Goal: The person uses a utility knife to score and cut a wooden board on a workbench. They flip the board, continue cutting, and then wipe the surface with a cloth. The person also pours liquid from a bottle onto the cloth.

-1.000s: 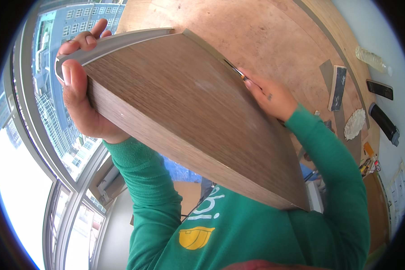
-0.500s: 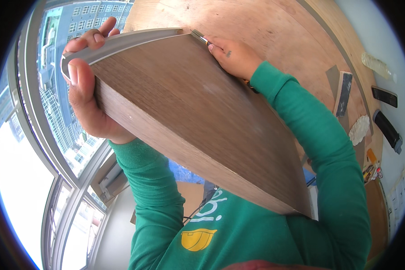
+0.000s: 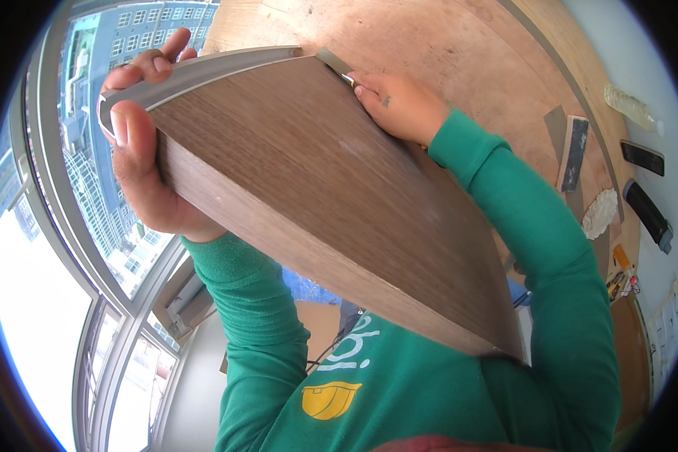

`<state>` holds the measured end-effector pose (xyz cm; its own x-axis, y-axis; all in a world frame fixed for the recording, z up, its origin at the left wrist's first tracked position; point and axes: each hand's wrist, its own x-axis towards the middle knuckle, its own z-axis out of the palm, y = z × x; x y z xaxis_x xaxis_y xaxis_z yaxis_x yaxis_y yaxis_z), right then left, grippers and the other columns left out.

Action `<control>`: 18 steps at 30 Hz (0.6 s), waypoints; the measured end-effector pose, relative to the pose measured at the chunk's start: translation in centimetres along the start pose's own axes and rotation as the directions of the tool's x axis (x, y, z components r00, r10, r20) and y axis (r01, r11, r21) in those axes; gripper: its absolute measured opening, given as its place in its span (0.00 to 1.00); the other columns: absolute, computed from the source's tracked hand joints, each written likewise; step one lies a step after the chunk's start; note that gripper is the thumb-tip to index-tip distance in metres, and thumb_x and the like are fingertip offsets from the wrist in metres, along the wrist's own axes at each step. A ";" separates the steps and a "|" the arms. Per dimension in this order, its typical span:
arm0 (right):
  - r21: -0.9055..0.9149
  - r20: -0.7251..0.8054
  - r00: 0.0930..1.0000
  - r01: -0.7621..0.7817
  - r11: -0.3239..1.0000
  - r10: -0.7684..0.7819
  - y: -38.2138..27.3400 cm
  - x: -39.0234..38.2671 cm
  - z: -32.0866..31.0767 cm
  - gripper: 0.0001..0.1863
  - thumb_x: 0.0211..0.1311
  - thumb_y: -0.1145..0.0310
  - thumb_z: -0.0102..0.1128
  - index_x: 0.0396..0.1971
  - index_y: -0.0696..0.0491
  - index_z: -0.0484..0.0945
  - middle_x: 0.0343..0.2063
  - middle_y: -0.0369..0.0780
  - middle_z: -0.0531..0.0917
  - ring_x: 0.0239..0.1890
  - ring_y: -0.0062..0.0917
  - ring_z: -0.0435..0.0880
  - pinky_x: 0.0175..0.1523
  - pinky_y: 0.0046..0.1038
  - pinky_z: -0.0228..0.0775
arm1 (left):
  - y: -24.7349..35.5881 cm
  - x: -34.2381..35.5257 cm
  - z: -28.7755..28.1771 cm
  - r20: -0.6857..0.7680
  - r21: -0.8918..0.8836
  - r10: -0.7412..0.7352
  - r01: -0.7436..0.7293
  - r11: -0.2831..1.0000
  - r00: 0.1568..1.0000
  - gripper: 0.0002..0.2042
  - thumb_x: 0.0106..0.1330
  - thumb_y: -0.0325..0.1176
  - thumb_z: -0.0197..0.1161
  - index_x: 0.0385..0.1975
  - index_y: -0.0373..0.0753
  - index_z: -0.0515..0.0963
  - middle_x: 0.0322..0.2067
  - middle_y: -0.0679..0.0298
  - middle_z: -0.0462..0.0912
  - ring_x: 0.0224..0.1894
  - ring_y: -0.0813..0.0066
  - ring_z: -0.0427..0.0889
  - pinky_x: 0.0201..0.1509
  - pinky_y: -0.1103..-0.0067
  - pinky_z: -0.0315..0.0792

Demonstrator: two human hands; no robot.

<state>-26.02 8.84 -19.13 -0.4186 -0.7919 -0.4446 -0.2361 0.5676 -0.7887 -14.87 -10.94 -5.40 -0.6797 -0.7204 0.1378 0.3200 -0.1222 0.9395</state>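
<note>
A wood-grain panel (image 3: 339,196) with a thick side edge lies tilted across my arms, reaching down against my green shirt. My left hand (image 3: 139,151) grips its left end, thumb in front and fingers over a grey channel-shaped strip (image 3: 203,66) along the top edge. At the upper right edge, near the top corner, my right hand (image 3: 395,105) is closed on a slim metal-and-orange tool (image 3: 348,80), held against a narrow strip there (image 3: 331,59). The tool's handle is mostly hidden by the fingers.
Beyond the panel is a plywood worktop (image 3: 474,53) with a dark-faced block (image 3: 572,151), a crumpled white piece (image 3: 600,215), small tools (image 3: 624,279), a clear bottle (image 3: 627,105), a phone (image 3: 642,157) and a black cylindrical object (image 3: 648,215). A window (image 3: 105,211) runs along the left.
My right hand has moved up and left along the panel's right edge with the tool, then slightly back down in the last half second. Left hand and panel have shifted slightly right.
</note>
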 end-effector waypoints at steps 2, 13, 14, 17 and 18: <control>-0.018 0.020 0.999 -0.031 0.999 0.031 0.1 -1.1 -0.4 0.22 0.75 0.58 0.47 0.60 0.47 0.81 0.46 0.47 0.88 0.48 0.46 0.85 0.54 0.43 0.77 | 0.0 0.1 0.0 0.004 0.032 0.010 -0.010 0.999 1.000 0.21 0.61 0.46 0.59 0.50 0.41 0.77 0.42 0.56 0.79 0.62 0.47 0.75 0.75 0.55 0.62; 0.046 0.097 0.978 -0.189 0.981 0.184 3.9 -12.8 -3.2 0.19 0.75 0.63 0.52 0.60 0.52 0.80 0.41 0.51 0.87 0.43 0.46 0.86 0.49 0.40 0.77 | 0.2 -0.7 0.7 -0.092 0.108 0.008 0.002 0.994 0.996 0.23 0.60 0.50 0.60 0.50 0.43 0.76 0.42 0.56 0.79 0.63 0.45 0.75 0.75 0.54 0.62; 0.092 0.092 0.982 -0.172 0.981 0.164 4.1 -14.0 -3.8 0.19 0.76 0.62 0.52 0.60 0.52 0.80 0.40 0.50 0.87 0.42 0.45 0.86 0.48 0.39 0.77 | 0.3 -0.7 0.7 -0.088 0.123 0.008 0.003 0.992 0.996 0.23 0.60 0.50 0.60 0.50 0.43 0.76 0.42 0.56 0.79 0.63 0.45 0.75 0.75 0.54 0.63; 0.121 0.089 0.972 -0.227 0.966 0.217 4.3 -15.7 -5.2 0.20 0.76 0.63 0.52 0.62 0.51 0.78 0.40 0.48 0.86 0.42 0.42 0.85 0.50 0.36 0.76 | 0.4 -0.7 0.7 -0.090 0.155 0.014 0.000 0.988 0.996 0.23 0.61 0.51 0.60 0.50 0.43 0.76 0.42 0.55 0.80 0.63 0.44 0.75 0.75 0.53 0.63; 0.097 0.068 0.971 -0.236 0.967 0.230 4.5 -15.6 -6.2 0.21 0.76 0.64 0.52 0.65 0.50 0.76 0.41 0.47 0.85 0.43 0.40 0.84 0.52 0.34 0.75 | 0.5 -0.9 0.8 -0.084 0.147 0.011 0.001 0.989 0.996 0.23 0.61 0.51 0.60 0.50 0.43 0.76 0.42 0.55 0.80 0.63 0.44 0.76 0.75 0.52 0.63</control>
<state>-26.00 25.13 -13.16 -0.4006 -0.6538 -0.6419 -0.0448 0.7138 -0.6990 -14.65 -9.85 -4.79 -0.6180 -0.7767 0.1214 0.2188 -0.0216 0.9755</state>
